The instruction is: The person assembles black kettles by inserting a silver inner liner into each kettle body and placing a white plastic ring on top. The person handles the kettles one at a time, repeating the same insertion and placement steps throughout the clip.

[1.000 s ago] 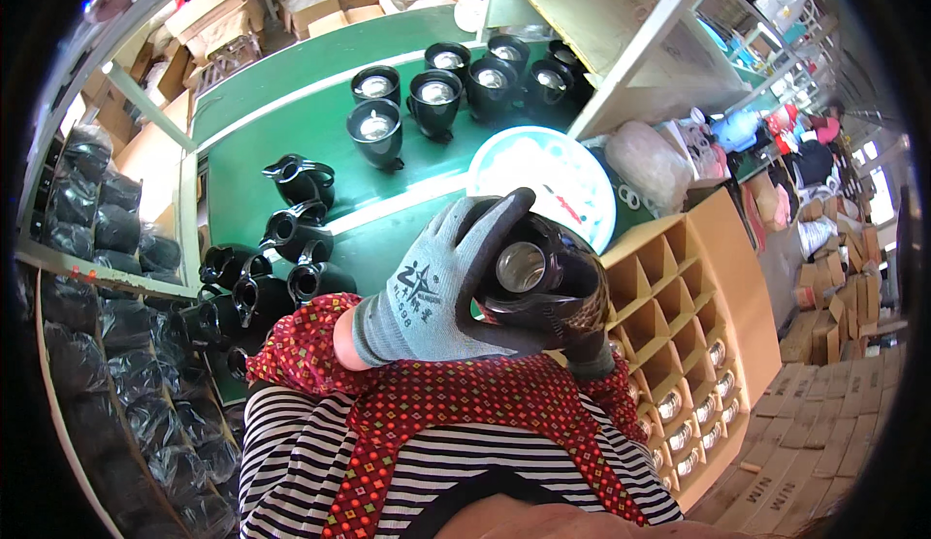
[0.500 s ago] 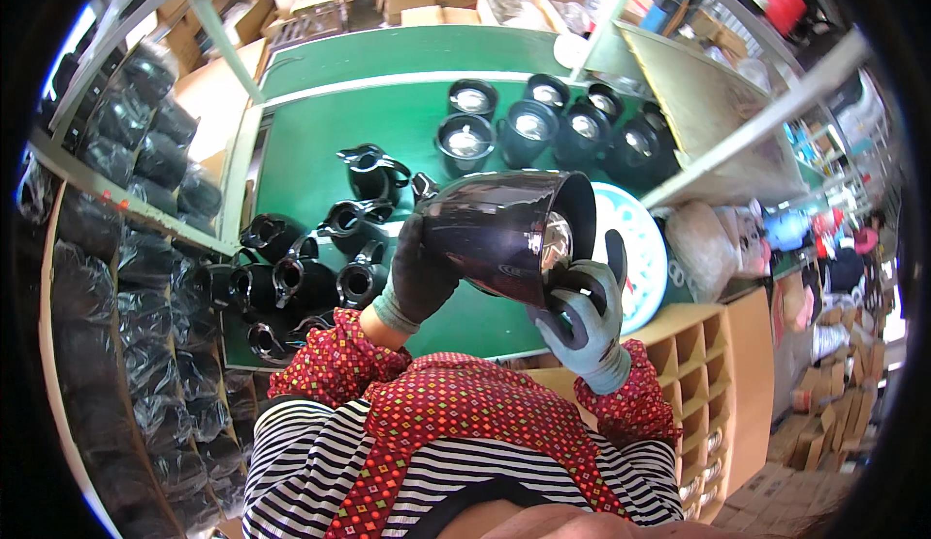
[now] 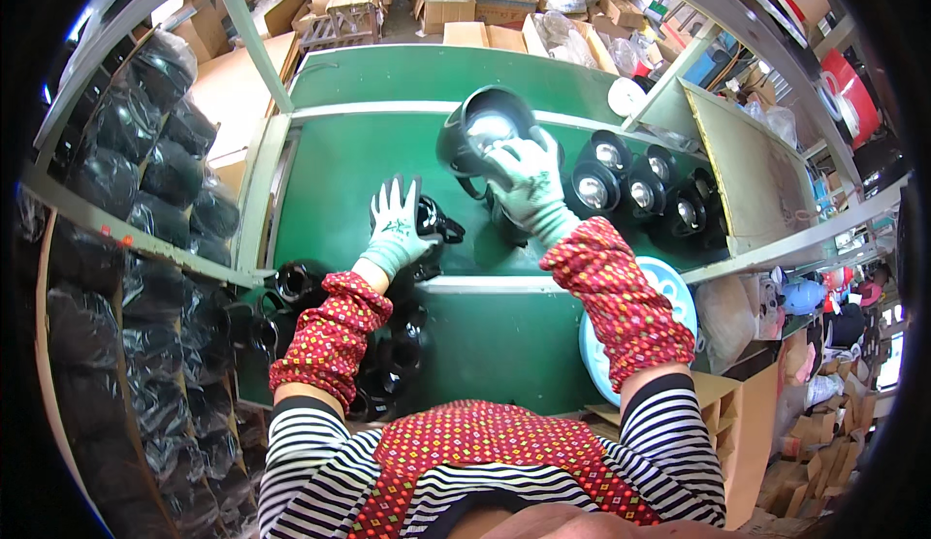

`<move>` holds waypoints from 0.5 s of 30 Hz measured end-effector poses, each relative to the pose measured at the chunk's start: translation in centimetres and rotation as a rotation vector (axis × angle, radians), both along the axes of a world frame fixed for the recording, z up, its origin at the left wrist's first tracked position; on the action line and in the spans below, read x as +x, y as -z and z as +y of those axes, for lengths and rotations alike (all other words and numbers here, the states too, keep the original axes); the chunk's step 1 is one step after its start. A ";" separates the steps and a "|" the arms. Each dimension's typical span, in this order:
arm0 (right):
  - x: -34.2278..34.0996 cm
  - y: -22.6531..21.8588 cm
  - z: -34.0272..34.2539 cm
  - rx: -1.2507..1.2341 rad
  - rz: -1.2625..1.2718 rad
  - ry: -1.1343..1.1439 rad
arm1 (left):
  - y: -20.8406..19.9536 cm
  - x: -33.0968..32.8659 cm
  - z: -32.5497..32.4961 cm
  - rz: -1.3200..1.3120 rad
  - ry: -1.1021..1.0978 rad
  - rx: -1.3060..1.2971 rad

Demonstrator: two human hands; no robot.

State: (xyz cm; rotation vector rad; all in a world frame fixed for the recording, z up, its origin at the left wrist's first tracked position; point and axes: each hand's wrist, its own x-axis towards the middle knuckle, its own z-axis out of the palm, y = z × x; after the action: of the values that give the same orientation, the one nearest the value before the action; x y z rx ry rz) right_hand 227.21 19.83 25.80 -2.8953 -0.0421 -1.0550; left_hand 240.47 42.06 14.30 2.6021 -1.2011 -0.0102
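Observation:
My right hand (image 3: 529,175), in a pale gloved knit, grips the rim of a glossy black jug (image 3: 454,142) with a shiny silver inside. The jug hangs tilted above the green bench (image 3: 335,171), its open end facing up. My left hand (image 3: 396,221), gloved too, has its fingers stretched out and spread. It is beside a smaller-looking black jug top (image 3: 438,221) with a spout; whether it touches that is hard to tell. Further black jugs (image 3: 405,345) stand under and beside my left forearm, partly hidden by it.
Several black jugs (image 3: 593,185) with silver insides stand at the right of the bench. A pale blue round tray (image 3: 593,350) lies near the right front edge, by a partitioned carton (image 3: 722,403). Bagged black jugs (image 3: 87,297) are stacked left. Metal frame posts (image 3: 254,30) border the bench.
The black jug has moved forward from close to my chest and turned with its open end up. My left hand has let go of it and spread; my right hand keeps hold.

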 end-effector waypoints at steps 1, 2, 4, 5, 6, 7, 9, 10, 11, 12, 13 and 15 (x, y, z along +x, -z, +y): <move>2.0 1.6 -0.5 -0.031 0.063 0.025 | -0.2 0.8 -0.3 0.015 0.036 0.064; 4.0 3.7 -0.9 -0.063 0.128 0.044 | -0.4 1.4 -0.4 0.009 0.073 0.108; 6.4 6.8 -0.7 -0.062 0.253 0.082 | 0.7 2.5 -0.4 0.016 0.137 0.162; 7.4 8.2 -0.5 -0.052 0.298 0.093 | 1.5 3.0 -0.2 0.037 0.143 0.179; 8.5 9.4 -0.4 -0.082 0.447 0.150 | 2.2 3.2 0.0 0.046 0.150 0.162; 9.1 10.6 -0.4 -0.088 0.451 0.153 | 2.7 3.3 0.2 0.059 0.158 0.149; 9.8 13.3 -1.6 -0.091 0.467 0.199 | 2.7 3.0 -0.2 0.064 0.185 0.077; 10.2 13.8 -1.7 -0.082 0.558 0.204 | 2.9 2.9 0.0 0.057 0.178 0.073; 10.3 14.4 -1.7 -0.096 0.606 0.212 | 3.0 2.9 0.1 0.051 0.172 0.068; 10.3 15.0 -1.7 -0.082 0.600 0.207 | 3.1 3.0 0.1 0.052 0.171 0.073; 10.1 15.0 -1.4 -0.069 0.596 0.203 | 3.2 3.0 0.0 0.055 0.170 0.078; 10.4 14.9 -1.2 -0.044 0.659 0.237 | 3.4 2.8 -0.1 0.056 0.177 0.067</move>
State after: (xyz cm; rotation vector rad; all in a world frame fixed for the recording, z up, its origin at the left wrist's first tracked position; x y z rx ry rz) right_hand 237.63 18.66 10.88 -3.1808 0.3145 -0.0680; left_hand 243.30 41.93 10.88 2.5238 -1.4295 -0.1594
